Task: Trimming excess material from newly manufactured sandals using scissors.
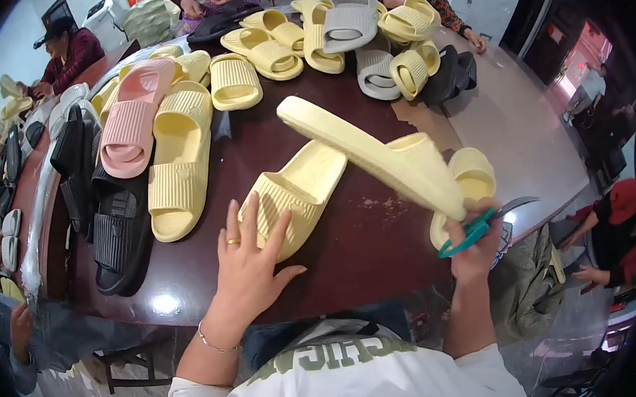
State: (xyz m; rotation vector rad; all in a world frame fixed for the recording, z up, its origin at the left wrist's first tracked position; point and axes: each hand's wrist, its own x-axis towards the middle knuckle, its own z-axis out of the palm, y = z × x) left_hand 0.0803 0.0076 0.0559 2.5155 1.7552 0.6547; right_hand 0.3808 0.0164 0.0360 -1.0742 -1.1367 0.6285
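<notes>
My left hand (245, 266), with a ring and a bracelet, has its fingers spread and rests them on the ribbed strap of a yellow slide slipper (310, 188) on the table. My right hand (478, 250) is closed around teal-handled scissors (472, 233), whose curved metal blade points right. A second yellow slipper (366, 154) is tilted up on its side, its near end pinched at my right fingers. Its far end rises over the toe of the first one. Partly behind it lies another yellow slipper (475, 173), close to my right hand.
Yellow slippers with a pink slipper (134, 115) and black slippers (119, 227) are piled at the left. More yellow and grey slippers (350, 23) stand at the far side of the dark red table (324, 286). Small crumbs (388, 204) lie mid-table. Other people sit around the table.
</notes>
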